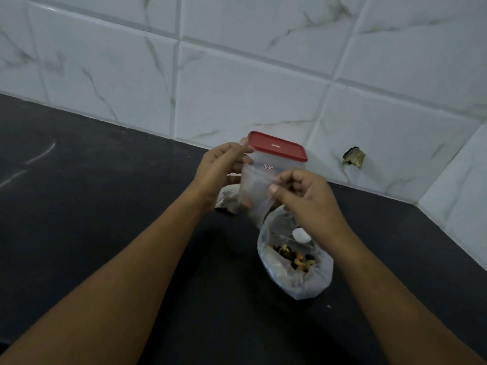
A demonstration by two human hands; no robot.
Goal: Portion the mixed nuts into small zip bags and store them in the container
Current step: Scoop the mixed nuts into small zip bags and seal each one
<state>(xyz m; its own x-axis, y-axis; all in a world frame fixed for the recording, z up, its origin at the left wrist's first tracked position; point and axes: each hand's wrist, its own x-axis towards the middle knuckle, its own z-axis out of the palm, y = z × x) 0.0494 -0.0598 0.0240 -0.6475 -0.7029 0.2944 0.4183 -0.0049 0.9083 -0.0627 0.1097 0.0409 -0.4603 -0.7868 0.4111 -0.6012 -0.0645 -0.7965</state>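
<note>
I have the small zip bag [254, 187] up off the counter [105, 219], held between both hands. My left hand [220, 169] pinches its upper left corner between thumb and fingers. My right hand [309, 197] has its fingers curled in and pinches the top edge on the other side. The bag hangs with its long axis running up and down, mouth at the top and leaning a little to the right. It is see-through and blurred, so I cannot tell whether the mouth is open or whether anything is inside.

What matters for the next move is where the nuts lie from here. The big bag [296, 275] stands on the counter with its rim rolled down, just below my right hand and a little nearer to me. The mixed nuts [292, 256] show in its bottom, with a small white thing [300, 235] beside them that I cannot make out. So the right hand is the nearer one — I judge it should drop straight down to fetch nuts while the left keeps the small bag upright.

The container [274, 162] stands just behind the small bag against the tiled wall [237, 75], its red lid [278, 146] on. It will have to be opened before anything goes in. Behind my left wrist there is a little heap of crumpled plastic [228, 200] on the counter — possibly bags already filled, though I can't be sure.
</note>
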